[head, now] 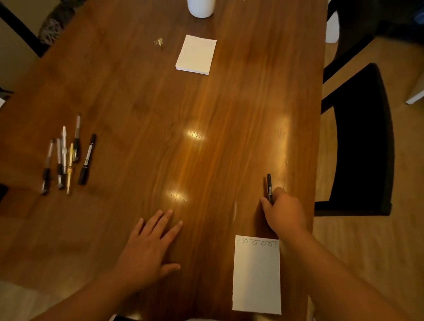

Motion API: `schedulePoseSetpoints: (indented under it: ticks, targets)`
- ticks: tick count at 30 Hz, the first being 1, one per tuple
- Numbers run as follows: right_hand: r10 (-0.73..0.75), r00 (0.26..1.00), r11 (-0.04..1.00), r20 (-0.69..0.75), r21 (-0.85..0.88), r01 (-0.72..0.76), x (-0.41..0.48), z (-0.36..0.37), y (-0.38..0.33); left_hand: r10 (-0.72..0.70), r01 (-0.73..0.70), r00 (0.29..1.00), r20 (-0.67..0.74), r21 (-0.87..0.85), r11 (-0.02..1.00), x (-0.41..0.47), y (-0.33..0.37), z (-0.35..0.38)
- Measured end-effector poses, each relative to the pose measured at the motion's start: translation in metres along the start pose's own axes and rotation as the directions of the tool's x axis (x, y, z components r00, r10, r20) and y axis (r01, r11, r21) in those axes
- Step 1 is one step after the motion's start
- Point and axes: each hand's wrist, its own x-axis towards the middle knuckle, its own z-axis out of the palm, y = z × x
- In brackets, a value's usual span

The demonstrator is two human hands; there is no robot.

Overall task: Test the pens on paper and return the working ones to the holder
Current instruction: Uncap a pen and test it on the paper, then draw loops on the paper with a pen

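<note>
Near the right edge of the counter (210,108), just beyond the test sheet (256,276), the right hand (285,211) has its fingers curled round a black pen (269,185), which points away from the person. One row of inked loops (256,242) runs along the sheet's far edge, so this pen appears to have passed; it has yet to go to the white holder (199,1) at the far end. The left hand (149,247) lies flat on the wood, fingers spread, holding nothing. About six loose pens (68,157) wait at the left, judged untested. A white pad (195,54) sits mid-counter.

The holder's top is cut off, so its contents cannot be seen. Whether the held pen is capped cannot be told, and neither can the small pale object (159,42) beside the pad.
</note>
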Motion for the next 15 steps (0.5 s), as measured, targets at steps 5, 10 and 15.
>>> schedulePoseSetpoints:
  ticks: [5,10,15]
  targets:
    - [-0.029,0.996,0.999,-0.082,0.035,0.032,-0.004,0.007,0.004,0.006,-0.007,0.998,-0.056,-0.016,1.000,-0.002,-0.001,0.000]
    - [-0.047,0.997,0.999,-0.064,0.011,0.048,-0.005,0.006,0.005,0.017,-0.018,0.997,-0.081,-0.009,1.000,-0.002,-0.001,0.003]
    - [-0.026,0.999,1.000,-0.038,0.001,0.026,-0.021,-0.004,0.006,-0.001,-0.001,0.999,-0.050,-0.039,0.999,-0.002,0.001,0.005]
